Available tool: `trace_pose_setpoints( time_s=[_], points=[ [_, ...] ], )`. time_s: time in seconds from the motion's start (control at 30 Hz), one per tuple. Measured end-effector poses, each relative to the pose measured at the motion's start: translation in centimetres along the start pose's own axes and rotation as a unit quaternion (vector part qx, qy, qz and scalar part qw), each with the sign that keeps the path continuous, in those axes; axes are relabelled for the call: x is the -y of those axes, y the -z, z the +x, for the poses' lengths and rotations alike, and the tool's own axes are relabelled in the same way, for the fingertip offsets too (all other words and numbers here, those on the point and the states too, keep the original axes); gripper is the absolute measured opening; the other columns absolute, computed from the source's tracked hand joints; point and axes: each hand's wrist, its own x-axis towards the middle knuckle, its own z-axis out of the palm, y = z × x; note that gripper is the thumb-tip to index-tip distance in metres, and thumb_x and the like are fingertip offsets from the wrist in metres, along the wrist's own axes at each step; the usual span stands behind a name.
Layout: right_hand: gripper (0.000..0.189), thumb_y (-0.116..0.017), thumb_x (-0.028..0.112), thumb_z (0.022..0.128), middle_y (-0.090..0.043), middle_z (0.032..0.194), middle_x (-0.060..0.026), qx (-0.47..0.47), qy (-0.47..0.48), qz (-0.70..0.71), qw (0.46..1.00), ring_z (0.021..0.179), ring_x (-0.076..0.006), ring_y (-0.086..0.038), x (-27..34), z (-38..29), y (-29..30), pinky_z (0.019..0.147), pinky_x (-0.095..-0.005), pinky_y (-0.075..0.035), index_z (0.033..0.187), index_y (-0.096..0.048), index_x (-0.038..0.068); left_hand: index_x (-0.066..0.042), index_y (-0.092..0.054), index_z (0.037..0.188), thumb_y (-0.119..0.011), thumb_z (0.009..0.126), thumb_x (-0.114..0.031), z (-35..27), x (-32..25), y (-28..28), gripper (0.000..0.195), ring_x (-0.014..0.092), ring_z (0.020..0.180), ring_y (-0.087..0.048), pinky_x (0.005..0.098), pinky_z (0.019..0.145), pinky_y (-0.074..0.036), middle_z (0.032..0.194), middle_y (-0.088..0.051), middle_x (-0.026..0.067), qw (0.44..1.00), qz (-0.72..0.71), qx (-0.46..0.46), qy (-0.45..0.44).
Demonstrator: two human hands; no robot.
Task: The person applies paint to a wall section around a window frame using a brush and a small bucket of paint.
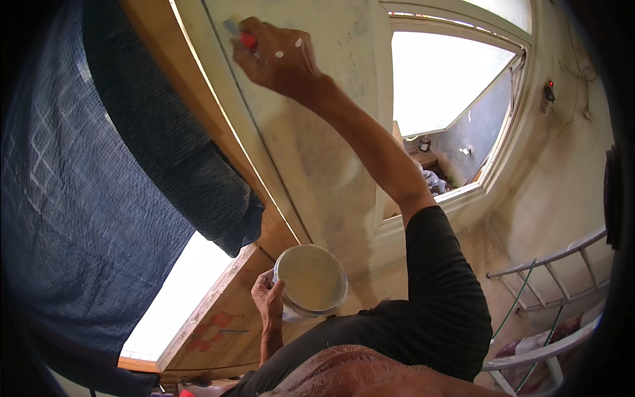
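Observation:
My right hand (278, 54), dotted with white paint, is raised to the top of the picture beside a pale painted wall (342, 64). Its fingers close around the red handle (248, 40) of a tool whose pale, blurred end points up and left; it looks like a paintbrush, though the blur hides its exact form. Lower down, my left hand (269, 297) grips the rim and side of a round white bucket (311, 279). Cream-coloured paint or a similar liquid shows inside the bucket. A dark narrow gap runs down the wall left of my right forearm.
A dark blue cloth (114, 198) hangs at the left over a bright opening. An open window (451, 84) is at upper right. An aluminium ladder (550, 265) with green cord lies at lower right. A plug with cables (549, 93) is on the right wall.

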Motion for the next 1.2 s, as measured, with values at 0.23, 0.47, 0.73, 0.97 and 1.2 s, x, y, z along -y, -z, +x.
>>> trace_pose_setpoints(
  time_s=[0.23,0.47,0.73,0.97,1.2],
  points=[
    [0.021,-0.070,0.021,0.089,-0.068,0.071,-0.0125,0.004,-0.139,0.111,0.984,0.057,-0.0288,-0.067,-5.6,-1.9,3.4,0.051,-0.0382,-0.053,0.098,-0.063,0.003,0.012,-0.065,0.115,-0.066,0.079,0.003,-0.1,-1.2,-0.9,0.037,0.006,0.078,-0.060,0.0197,0.074,-0.048,0.096,-0.070,0.0054,1.000,0.001,0.004,0.008],
    [0.020,-0.063,0.009,0.095,-0.064,0.069,-0.0089,-0.097,-0.153,-0.054,0.982,0.056,-0.0152,-0.063,-11.5,-3.2,12.8,0.051,-0.0280,-0.048,0.078,-0.064,-0.001,0.012,-0.065,0.115,-0.065,0.079,0.002,0.1,0.8,-0.1,0.037,0.008,0.078,-0.061,0.0205,0.075,-0.048,0.096,-0.070,0.0055,1.000,0.015,0.014,0.009],
    [0.017,-0.070,0.017,0.087,-0.066,0.073,-0.0098,0.021,-0.106,-0.208,0.972,0.057,-0.0248,-0.066,-9.0,-4.2,5.3,0.052,-0.0379,-0.052,0.098,-0.066,0.005,0.010,-0.067,0.114,-0.069,0.079,-0.002,-0.2,1.7,0.0,0.036,0.003,0.071,-0.051,0.0178,0.066,-0.042,0.089,-0.066,-0.0004,1.000,0.007,0.006,-0.004],
    [0.016,-0.074,0.015,0.086,-0.070,0.076,-0.0123,-0.005,-0.078,0.020,0.997,0.061,-0.0272,-0.069,1.5,-2.2,-0.3,0.054,-0.0367,-0.054,0.095,-0.066,0.006,0.011,-0.063,0.115,-0.067,0.080,0.002,-0.3,1.6,0.8,0.036,0.013,0.088,-0.066,0.0246,0.083,-0.051,0.104,-0.072,0.0104,1.000,0.009,0.003,0.001],
    [0.016,-0.073,0.018,0.088,-0.064,0.062,-0.0115,-0.066,-0.159,0.162,0.972,0.051,-0.0245,-0.060,-3.2,-3.3,3.0,0.051,-0.0322,-0.049,0.088,-0.066,0.003,0.013,-0.062,0.115,-0.064,0.081,0.003,0.1,2.0,0.4,0.036,0.014,0.091,-0.067,0.0261,0.087,-0.051,0.105,-0.072,0.0127,0.999,0.038,0.018,0.009]
  ],
)
